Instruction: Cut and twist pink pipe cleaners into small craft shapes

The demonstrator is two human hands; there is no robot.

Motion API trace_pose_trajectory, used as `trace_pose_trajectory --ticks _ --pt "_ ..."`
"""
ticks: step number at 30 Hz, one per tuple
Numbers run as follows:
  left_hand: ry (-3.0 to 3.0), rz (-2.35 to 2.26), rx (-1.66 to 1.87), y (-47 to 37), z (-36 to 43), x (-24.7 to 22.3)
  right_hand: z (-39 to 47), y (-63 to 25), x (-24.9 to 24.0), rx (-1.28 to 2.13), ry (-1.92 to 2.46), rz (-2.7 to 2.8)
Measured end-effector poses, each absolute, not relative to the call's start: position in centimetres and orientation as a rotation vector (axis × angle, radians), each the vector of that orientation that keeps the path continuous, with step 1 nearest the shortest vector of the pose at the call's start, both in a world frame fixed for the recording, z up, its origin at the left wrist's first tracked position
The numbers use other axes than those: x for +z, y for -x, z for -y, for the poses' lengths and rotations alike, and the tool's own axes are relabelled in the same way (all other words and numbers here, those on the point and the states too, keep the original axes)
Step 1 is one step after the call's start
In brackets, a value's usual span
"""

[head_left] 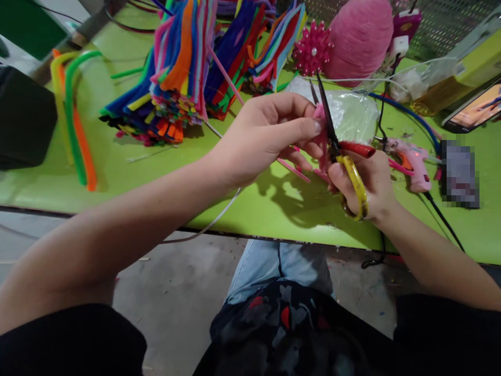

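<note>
Landmark: the scissors [332,143], dark metal blades slightly parted, one handle yellow, the other red. At their blades, a pink chenille piece [321,130], fuzzy and narrow. Just beyond the scissors, a crinkled clear plastic packet [354,112]; right of them, a glossy pink glue gun [410,162]. Left of the scissors, chenille stem bundles [183,57], velvety, many-coloured, cut ends packed tight; farther left, loose chenille stems [80,120] in green, orange and yellow, bent over. Farther beyond the scissors, a spiky pink flower [313,48] dotted with pearly beads, against a rounded, ridged pink form [362,42].

Surface: smooth lime-green tabletop [125,180] under the scissors; grey floor [176,297] below its near edge, perforated panel [336,11] behind.

Hands: my left hand [270,130] pinches the pink chenille piece between thumb and fingers. My right hand [371,183] is curled round the scissors' handles.
</note>
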State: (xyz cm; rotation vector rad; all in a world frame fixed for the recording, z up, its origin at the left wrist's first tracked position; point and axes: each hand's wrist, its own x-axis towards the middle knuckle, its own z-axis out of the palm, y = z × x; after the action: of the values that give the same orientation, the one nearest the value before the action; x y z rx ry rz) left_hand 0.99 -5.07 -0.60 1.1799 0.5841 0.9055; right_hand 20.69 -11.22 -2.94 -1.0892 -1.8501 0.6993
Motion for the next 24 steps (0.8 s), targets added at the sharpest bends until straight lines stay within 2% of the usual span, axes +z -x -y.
trace_pose_trajectory --ticks 11,24 --pt "-1.224 -0.584 0.903 -0.7 4.9 -0.5 11.0 -21.6 -2.2 0.79 1.038 1.904" --pt "-1.251 -0.557 0.894 -0.7 4.8 -0.6 11.2 -21.1 -1.9 0.743 1.08 1.907"
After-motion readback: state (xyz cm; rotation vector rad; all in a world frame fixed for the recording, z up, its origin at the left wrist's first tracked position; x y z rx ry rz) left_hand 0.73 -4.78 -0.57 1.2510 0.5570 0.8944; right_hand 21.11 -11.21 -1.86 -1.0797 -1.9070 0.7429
